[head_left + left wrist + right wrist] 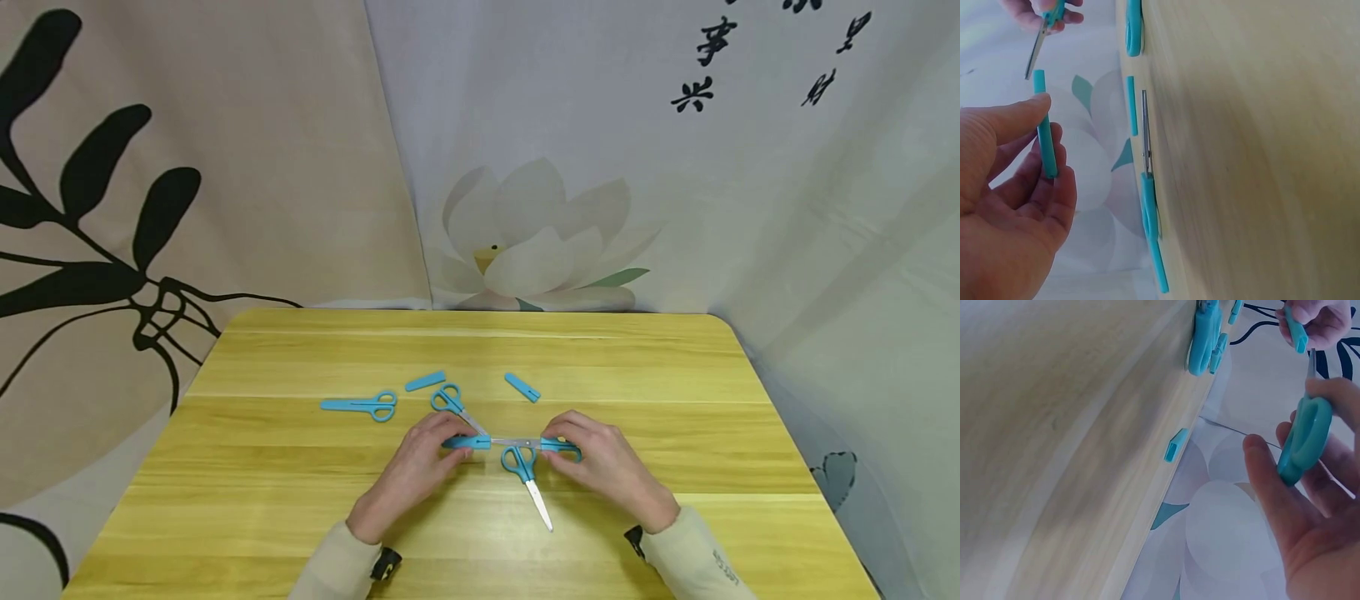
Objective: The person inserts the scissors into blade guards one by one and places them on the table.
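A pale wooden table [660,375] enclosed by printed cloth.
Beyond the table's far edge, left of its middle, a beige cloth [285,125] meets a whitish cloth [525,83] along a near-vertical line. Black leaves and stems [97,165] spread over the beige one, left of the table; a pale lotus print [547,242] with green leaf tips rises right behind the table's far edge. Black brush characters [715,40] stand high above the table's far right corner, and a grey heart motif [834,479] sits beside its right edge. Soft light shows creases in the cloth around the table.
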Action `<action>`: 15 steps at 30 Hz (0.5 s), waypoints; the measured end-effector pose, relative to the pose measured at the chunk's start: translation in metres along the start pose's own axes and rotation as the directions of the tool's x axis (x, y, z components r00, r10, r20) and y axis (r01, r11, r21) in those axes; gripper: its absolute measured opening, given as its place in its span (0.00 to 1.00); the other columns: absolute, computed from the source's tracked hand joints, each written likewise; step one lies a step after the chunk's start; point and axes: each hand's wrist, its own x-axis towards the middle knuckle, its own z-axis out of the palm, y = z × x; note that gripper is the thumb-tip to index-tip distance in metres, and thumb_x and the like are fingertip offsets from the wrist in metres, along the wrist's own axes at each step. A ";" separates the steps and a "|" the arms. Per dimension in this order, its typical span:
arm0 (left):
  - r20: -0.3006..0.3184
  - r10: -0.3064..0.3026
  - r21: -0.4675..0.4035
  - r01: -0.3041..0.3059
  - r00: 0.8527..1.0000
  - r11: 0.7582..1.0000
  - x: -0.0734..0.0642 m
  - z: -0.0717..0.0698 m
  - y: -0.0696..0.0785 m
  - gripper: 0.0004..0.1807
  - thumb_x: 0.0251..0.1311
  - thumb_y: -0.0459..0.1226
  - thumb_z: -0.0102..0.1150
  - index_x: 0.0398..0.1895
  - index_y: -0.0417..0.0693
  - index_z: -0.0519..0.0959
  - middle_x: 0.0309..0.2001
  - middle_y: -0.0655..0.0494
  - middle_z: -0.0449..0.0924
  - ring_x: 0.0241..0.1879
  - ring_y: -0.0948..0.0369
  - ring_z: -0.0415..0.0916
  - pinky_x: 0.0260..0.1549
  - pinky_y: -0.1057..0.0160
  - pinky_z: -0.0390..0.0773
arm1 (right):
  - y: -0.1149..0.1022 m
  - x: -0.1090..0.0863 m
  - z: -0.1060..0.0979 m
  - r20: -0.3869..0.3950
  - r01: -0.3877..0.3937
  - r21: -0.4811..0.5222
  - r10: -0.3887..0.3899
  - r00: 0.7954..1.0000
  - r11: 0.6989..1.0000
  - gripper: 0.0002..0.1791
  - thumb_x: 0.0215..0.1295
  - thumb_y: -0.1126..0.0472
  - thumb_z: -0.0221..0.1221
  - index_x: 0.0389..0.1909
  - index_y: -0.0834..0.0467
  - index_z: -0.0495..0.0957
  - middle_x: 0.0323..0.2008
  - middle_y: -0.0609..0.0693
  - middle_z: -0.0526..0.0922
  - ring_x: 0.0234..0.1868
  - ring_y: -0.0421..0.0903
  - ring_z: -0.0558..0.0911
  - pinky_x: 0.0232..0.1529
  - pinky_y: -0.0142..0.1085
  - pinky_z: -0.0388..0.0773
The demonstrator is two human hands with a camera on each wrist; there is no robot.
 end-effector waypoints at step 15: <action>-0.016 0.016 0.024 -0.016 1.000 1.000 0.000 0.001 0.000 0.12 0.57 0.29 0.75 0.44 0.48 0.88 0.46 0.60 0.82 0.48 0.58 0.78 0.47 0.57 0.82 | -0.002 0.002 0.001 0.011 0.024 -0.059 -0.024 1.000 0.998 0.14 0.54 0.61 0.78 0.39 0.56 0.86 0.41 0.45 0.85 0.34 0.38 0.85 0.32 0.32 0.83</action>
